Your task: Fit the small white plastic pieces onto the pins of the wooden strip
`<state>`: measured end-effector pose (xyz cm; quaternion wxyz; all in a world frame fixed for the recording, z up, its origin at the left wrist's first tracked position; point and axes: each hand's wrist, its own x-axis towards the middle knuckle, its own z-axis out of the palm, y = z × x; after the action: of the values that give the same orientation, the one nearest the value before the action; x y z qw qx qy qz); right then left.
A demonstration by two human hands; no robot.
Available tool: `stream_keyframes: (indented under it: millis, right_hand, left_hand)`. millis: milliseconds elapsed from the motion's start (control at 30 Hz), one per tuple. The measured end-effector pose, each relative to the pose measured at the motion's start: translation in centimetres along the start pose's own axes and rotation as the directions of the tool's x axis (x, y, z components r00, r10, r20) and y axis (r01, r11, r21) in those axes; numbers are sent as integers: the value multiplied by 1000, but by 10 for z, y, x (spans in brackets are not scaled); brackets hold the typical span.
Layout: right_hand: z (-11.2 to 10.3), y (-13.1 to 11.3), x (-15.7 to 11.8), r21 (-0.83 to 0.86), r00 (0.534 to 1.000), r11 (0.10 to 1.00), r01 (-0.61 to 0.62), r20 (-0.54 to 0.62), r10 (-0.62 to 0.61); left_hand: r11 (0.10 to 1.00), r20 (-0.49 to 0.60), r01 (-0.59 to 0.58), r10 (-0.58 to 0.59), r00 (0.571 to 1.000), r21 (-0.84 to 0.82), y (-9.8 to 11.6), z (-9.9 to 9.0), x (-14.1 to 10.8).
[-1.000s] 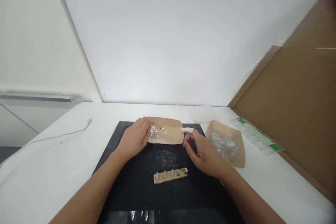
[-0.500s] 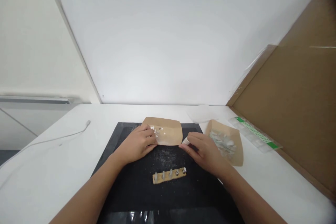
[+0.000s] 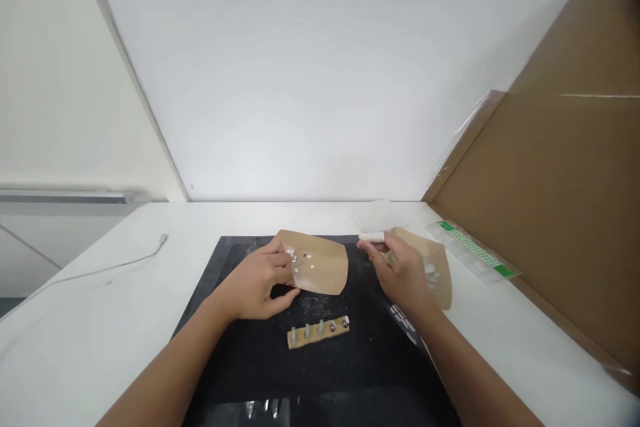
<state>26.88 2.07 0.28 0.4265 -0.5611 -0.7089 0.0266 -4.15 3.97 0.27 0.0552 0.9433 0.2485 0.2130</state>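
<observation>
My left hand (image 3: 263, 280) lies at the left side of a brown paper tray (image 3: 327, 263), its curled fingers over the rim and its thumb by the front edge. Small white pieces (image 3: 295, 260) are scattered in the tray beside the fingertips. Right of this tray my right hand (image 3: 397, 267) is raised, thumb and index finger pinched together. A white ribbed sleeve or wrap (image 3: 371, 237) appears to cover the index finger; anything between the tips is too small to make out. In front lies a tan strip (image 3: 319, 333) with several upright translucent pegs and shiny round bits.
A second brown tray (image 3: 443, 273) with translucent pieces sits partly behind my right hand. Further right lies a clear plastic case (image 3: 475, 253) with a green label, beside a cardboard wall (image 3: 560, 200). A black mat (image 3: 330, 373) covers the table's middle. A white cable (image 3: 125, 260) runs at left.
My right hand has lifted and moved right, away from the first tray. The tray has turned slightly, its front edge closer to me, and my left thumb has spread from the fingers.
</observation>
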Motion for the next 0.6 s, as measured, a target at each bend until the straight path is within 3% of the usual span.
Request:
stream_keyframes:
  millis: [333,467,600]
  right_hand:
    - [-3,-5,-1,80,985,984,-159,-60,164]
    - [-6,-7,3,205,955,952,-225,-149,258]
    - [-12,3,8,219,916,939,-265,-248,316]
  left_hand:
    - [998,-56,26,-23,998,54,-1,4,0]
    - [996,-74,35,-30,997,79,-3,6,-1]
    - [996,-71,30,-24,997,87,-4,7,-1]
